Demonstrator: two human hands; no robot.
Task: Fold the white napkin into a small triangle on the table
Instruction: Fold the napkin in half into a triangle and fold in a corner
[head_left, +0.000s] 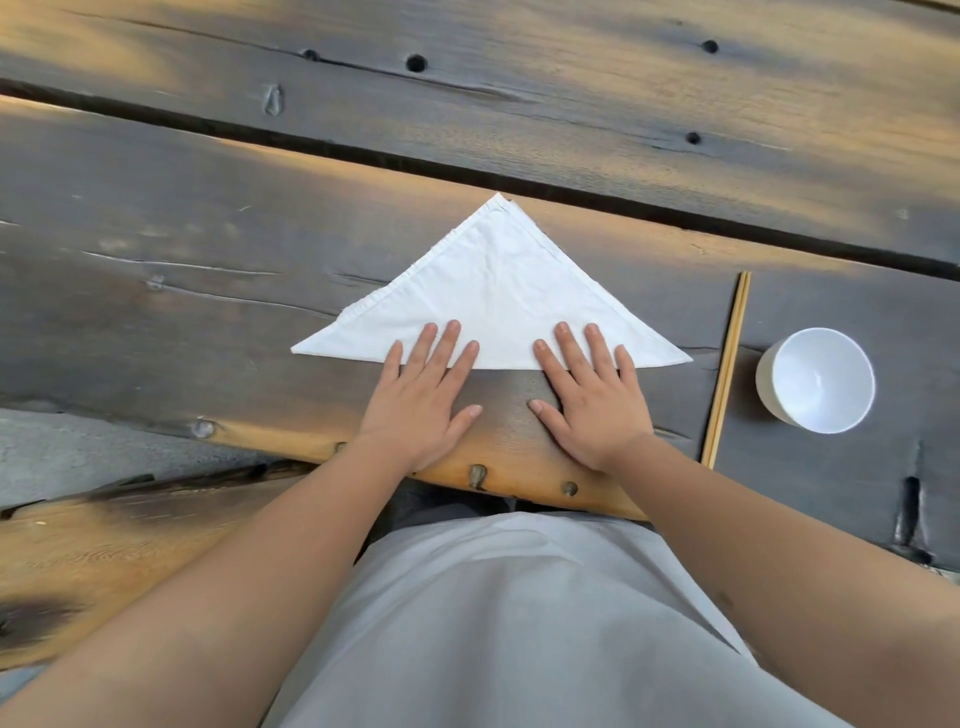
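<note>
Napkin (498, 291) triangle on table (156, 234); left hand (421, 395), right hand (592, 400) flat, fingers spread, pressing fold edge.

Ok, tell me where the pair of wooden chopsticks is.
In the head view, the pair of wooden chopsticks lies on the dark wooden table, right of the folded white napkin and left of the white bowl.

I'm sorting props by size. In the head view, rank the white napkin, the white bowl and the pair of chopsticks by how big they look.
1. white napkin, a wide flat triangle, clearly largest.
2. white bowl.
3. chopsticks: longer than the bowl is wide but very thin, so they cover the least area.
</note>
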